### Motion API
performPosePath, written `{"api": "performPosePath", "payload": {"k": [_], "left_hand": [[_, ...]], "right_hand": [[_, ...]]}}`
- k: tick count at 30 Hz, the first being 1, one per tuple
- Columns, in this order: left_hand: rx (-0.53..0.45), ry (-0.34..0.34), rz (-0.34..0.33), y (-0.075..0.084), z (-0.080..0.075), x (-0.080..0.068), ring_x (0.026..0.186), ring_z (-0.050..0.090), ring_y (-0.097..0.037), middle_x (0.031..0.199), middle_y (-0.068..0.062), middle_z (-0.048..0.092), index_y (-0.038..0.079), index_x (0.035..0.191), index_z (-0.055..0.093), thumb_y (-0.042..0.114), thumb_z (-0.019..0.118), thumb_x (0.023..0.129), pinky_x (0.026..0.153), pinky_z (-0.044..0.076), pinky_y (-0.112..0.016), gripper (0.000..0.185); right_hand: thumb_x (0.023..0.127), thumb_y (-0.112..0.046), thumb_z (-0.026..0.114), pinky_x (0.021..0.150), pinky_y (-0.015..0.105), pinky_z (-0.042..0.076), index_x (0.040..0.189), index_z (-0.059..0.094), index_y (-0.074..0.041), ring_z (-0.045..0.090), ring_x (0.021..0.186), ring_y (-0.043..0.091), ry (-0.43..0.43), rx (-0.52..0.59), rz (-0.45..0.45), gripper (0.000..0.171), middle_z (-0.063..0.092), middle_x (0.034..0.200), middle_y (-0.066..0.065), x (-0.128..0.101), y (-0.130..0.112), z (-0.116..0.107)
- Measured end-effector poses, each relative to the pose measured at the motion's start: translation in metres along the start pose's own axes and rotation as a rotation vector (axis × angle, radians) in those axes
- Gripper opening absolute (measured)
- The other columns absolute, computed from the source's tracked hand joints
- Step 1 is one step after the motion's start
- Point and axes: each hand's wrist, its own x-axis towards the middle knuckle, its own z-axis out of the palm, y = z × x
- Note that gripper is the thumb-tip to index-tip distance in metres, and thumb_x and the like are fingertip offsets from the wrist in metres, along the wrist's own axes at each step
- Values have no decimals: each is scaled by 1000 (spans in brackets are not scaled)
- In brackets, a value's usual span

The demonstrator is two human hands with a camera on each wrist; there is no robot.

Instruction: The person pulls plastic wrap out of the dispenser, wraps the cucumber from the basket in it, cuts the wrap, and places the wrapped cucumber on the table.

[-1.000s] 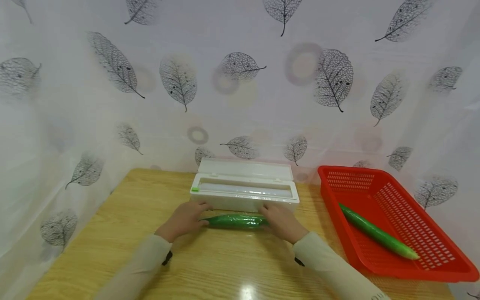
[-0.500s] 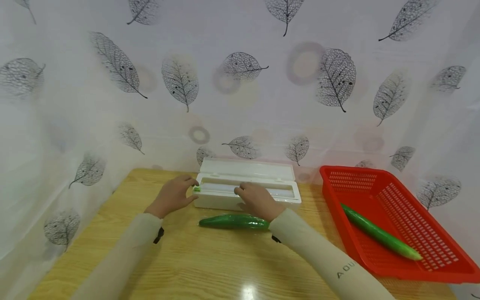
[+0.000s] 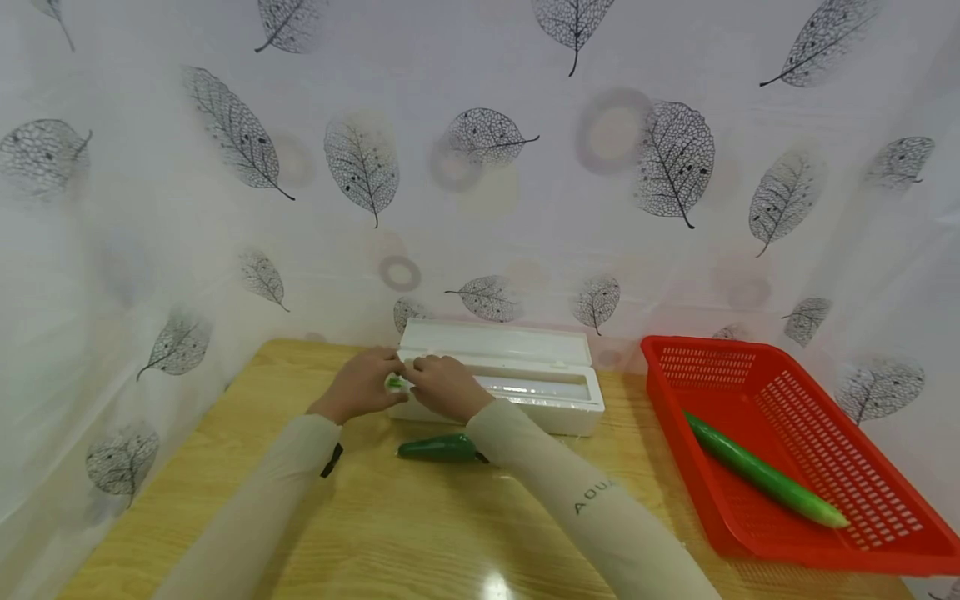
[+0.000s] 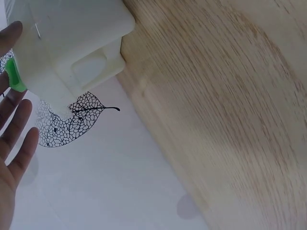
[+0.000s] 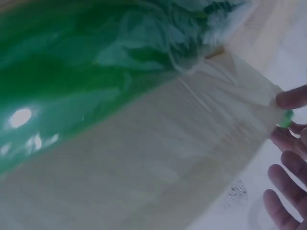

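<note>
I'm bringing both hands to the green slider tab [image 3: 393, 382] at the left end of the white wrap dispenser [image 3: 525, 383], centre of the head frame. My left hand [image 3: 362, 385] is beside that end w/ fingers straight and relaxed in the left wrist view, gripping nothing; the tab [image 4: 16, 76] is sitting right at my fingertips there. My right hand [image 3: 444, 386] is on the tab end too, fingers bent over it, but I can't tell whether it's actually pinching the tab.

To do this well, I think I'm needing to steady the box w/ the left and run the tab along the slot evenly, no lifting.

The wrapped cucumber [image 3: 437, 448] is lying on the wooden table [image 3: 247, 467] just in front of the dispenser, lower centre, partly under my right sleeve. It's dark green, glossy, film clinging w/ wrinkles and bunching at one end in the right wrist view [image 5: 86, 67]. A second cucumber [image 3: 765, 477] is lying in the red basket [image 3: 862, 546], right side.
</note>
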Motion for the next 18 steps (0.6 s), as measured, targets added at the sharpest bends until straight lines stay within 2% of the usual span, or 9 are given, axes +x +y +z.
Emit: {"api": "performPosePath", "payload": {"k": [5,9,12,18], "left_hand": [[-6,-18,6,-1,1,1,81,59,-19,88,-2,64,8,92,71,29,83,68,72,52,-35,34],[-2,-17,21,-1,1,2,78,58,-16,84,0,63,8,90,70,28,84,68,70,52,-33,33],[-6,-34,26,0,-2,3,77,57,-16,84,0,63,8,91,69,25,83,68,70,51,-32,32],[-13,-68,20,0,-6,6,77,57,-15,85,0,64,7,93,69,24,84,67,70,51,-32,34]], "right_hand": [[87,-25,65,71,20,54,107,69,-18,66,81,10,-7,12,-17,22,70,99,-2,10,-4,14],[85,-34,64,72,19,54,108,69,-20,66,84,9,-3,5,-34,26,70,102,-3,13,-5,19],[85,-32,64,71,20,54,107,69,-21,66,84,8,-1,-16,-29,25,70,102,-4,15,-6,21],[85,-27,66,71,21,54,108,69,-24,66,84,8,-68,-46,16,23,70,102,-5,19,-7,22]]}}
